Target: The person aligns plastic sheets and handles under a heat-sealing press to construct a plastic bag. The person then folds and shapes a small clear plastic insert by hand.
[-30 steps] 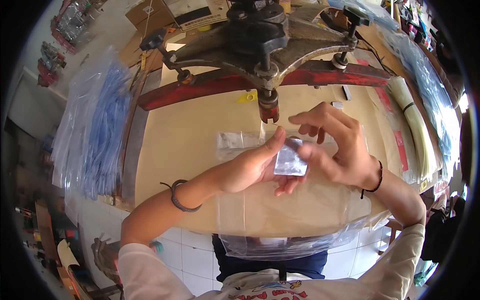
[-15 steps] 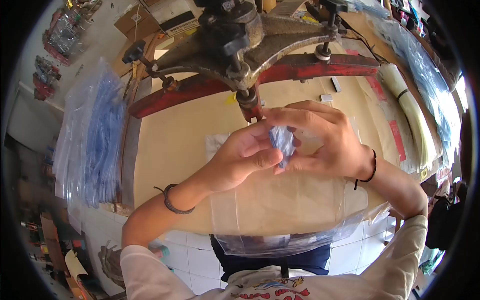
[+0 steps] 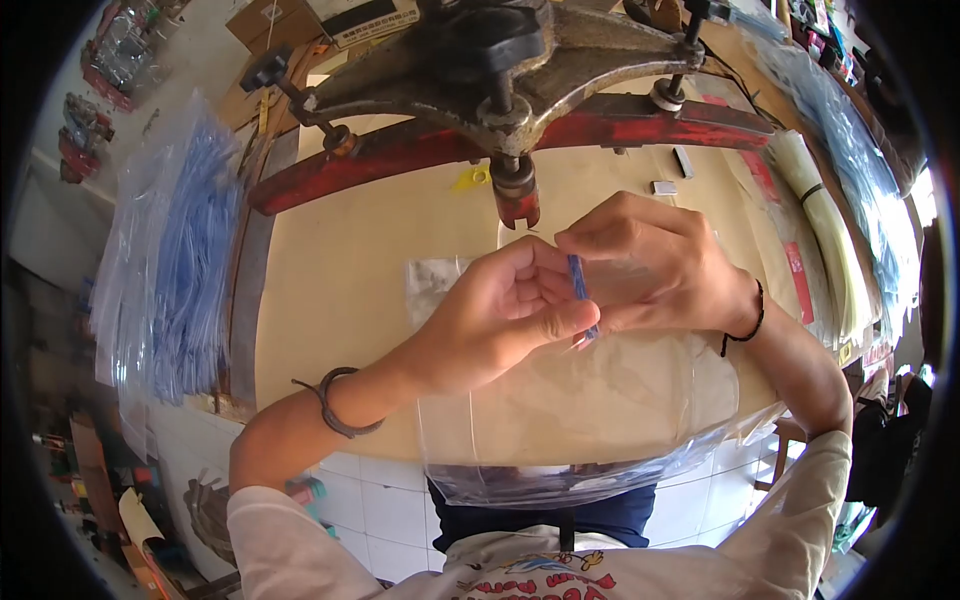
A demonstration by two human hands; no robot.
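Note:
A small stack of clear bluish plastic pieces (image 3: 579, 290) stands edge-on between my two hands, just below the red-tipped head of the machine. My left hand (image 3: 515, 315) grips it with the thumb on its lower part, the fingers curled behind. On the other side, my right hand (image 3: 665, 265) pinches the stack's edges with fingertips at the top and thumb near the bottom. Beneath the hands, clear plastic sheeting (image 3: 540, 420) lies over the tan board (image 3: 330, 260) and hangs over its front edge.
The machine's red bar (image 3: 360, 172) crosses the board under a metal frame (image 3: 590, 60). Bluish plastic sheets (image 3: 190, 260) hang at the left. A tied pale bundle (image 3: 825, 225) lies at the right. Two small metal blocks (image 3: 664, 187) and a yellow piece (image 3: 472, 178) rest behind my hands.
The stack has turned from showing its flat face to standing edge-on. My right hand has closed in on it from the right, and my left thumb has moved down onto its lower part.

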